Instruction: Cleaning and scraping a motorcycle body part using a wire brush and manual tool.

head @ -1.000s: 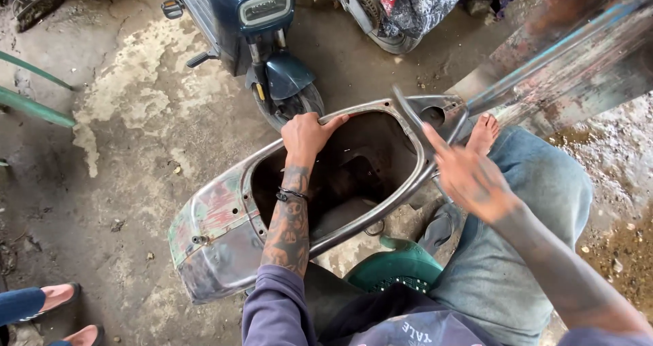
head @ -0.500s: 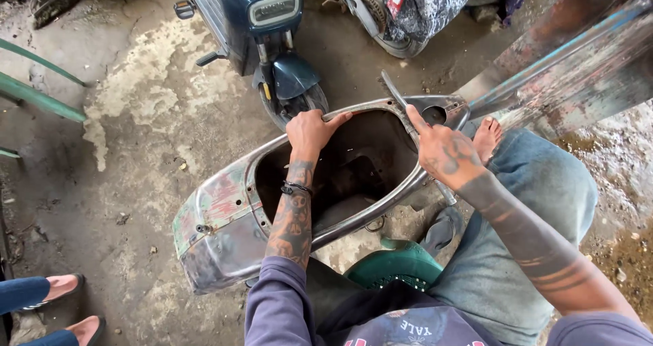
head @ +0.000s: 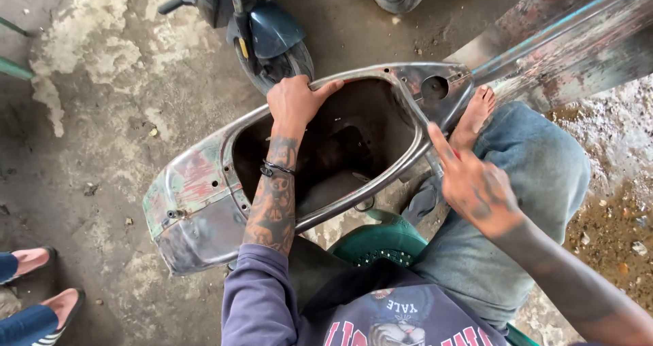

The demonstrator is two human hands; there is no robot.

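Shell: a stripped scooter body frame (head: pixel 197 203) of bare, worn metal, patched with faded red and green paint, with a long oval opening and a round hole near its narrow end; it lay tilted across the person's lap, above a green plastic stool (head: pixel 381 240)
Beam: a scuffed, streaked metal panel (head: pixel 571 40) ran off to the upper right from the shell's narrow end
Ground: rough concrete floor (head: pixel 102 115), stained and flaking pale in patches, with gritty brown dirt at the right
Surroundings: a dark blue scooter's front wheel and mudguard (head: pixel 272 37) stood just beyond the shell; another person's sandalled feet (head: pixel 41 285) showed at the lower left
Left hand (head: pixel 296 101): forearm stretched over the opening, fingers curled over the shell's far rim, gripping it
Right hand (head: pixel 476 186): raised just beside the near rim, forefinger extended, the other fingers loosely spread, holding nothing I could make out
Bare foot (head: pixel 476 115): rested against the shell's narrow end
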